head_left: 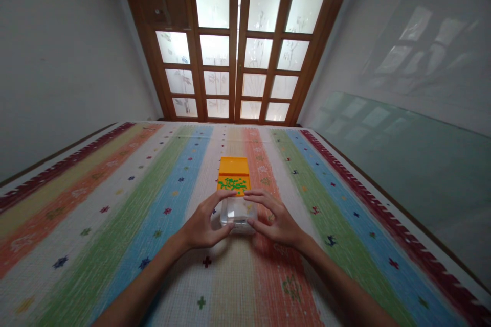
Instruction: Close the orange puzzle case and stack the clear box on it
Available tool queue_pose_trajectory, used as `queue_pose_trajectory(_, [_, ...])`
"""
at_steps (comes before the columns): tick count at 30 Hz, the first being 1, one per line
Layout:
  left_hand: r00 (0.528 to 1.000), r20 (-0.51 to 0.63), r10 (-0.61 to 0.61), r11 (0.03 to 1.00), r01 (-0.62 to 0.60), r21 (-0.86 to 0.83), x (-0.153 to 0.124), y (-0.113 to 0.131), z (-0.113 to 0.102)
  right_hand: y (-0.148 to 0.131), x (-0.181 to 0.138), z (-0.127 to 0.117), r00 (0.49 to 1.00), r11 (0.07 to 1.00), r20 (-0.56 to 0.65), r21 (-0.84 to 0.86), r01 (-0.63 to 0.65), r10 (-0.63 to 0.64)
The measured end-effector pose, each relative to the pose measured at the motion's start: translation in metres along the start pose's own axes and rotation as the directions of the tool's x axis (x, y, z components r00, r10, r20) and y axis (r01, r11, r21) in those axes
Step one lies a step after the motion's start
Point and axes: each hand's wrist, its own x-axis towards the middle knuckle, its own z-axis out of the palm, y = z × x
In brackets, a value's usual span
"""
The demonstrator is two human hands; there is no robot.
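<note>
- With my left hand and right hand, I grip the clear, rectangular plastic container, thumbs nearside.
- Container position: roughly midway between the striped cloth's left and right edges.
- Beyond it, toward the far edge: an open, orange, rectangular case bearing small green pieces.
- Caution: forward fingertip pressure could jolt the case, scattering pieces; uneven grip could tilt the container.

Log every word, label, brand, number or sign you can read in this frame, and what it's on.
No readable text anywhere.
Clear container in the hands: no legible label.
Orange box: no legible label; its green pieces are too small to tell if any are marked.
Tablecloth: stripes and small motifs, no legible words.
</note>
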Motion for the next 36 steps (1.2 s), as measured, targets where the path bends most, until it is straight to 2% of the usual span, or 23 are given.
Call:
queue_pose_trajectory(21, [1.0,0.014,0.005,0.999,-0.004,-0.04,-0.0037,-0.0045,0.0026,0.0006,-0.0023,0.001,1.0,1.0,0.009,-0.009,-0.001,0.001])
queue_pose_trajectory(36, [0.999,0.029,0.022,1.0,-0.022,-0.006,-0.0065,-0.008,0.0032,-0.0012,-0.0011,0.0004,1.0,1.0,0.026,-0.003,-0.011,0.011])
